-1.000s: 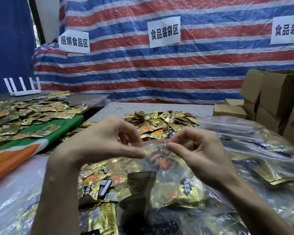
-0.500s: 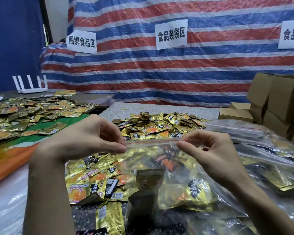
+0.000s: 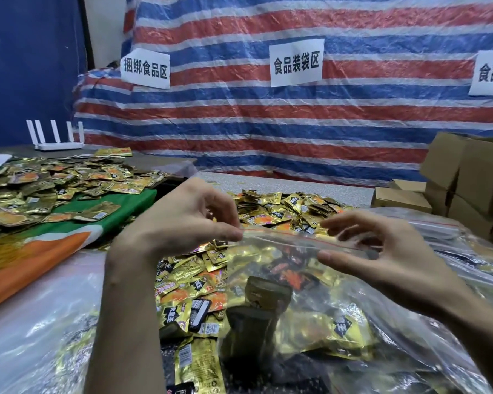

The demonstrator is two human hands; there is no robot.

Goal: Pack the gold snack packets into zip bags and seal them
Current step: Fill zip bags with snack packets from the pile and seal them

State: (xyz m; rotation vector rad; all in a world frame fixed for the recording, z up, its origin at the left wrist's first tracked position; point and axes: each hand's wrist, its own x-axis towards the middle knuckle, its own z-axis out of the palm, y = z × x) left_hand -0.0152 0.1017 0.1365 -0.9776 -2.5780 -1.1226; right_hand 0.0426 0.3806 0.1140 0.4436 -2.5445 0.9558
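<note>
Step in hand: sealing. The bag (image 3: 282, 255) lies in front of me, filled with gold packets (image 3: 342, 325), its mouth turned up and away. I judge packing of this bag done and the closure under way. Whether the zip (image 3: 296, 241) is pressed shut along its whole run I cannot tell.

Left hand (image 3: 182, 223): raised, wrist bent, thumb and forefinger pinching the zip's left end. The other fingers are curled behind and hold nothing that I can see.

Right hand (image 3: 390, 260): at the zip's right part, palm turned toward the left hand. Its fingers are spread and nearly straight above the zip, with the thumb (image 3: 336, 255) below. The zip passes through the gap between them ungripped. The fingertips are blurred.

Next move, in my judgement: close the right thumb and forefinger on the zip and run firmly to the far corner while the left pinch anchors the end. Risk: the thin film puckers and leaves an unsealed stretch.

A loose heap (image 3: 282, 206) of packets lies just behind the bag.
</note>
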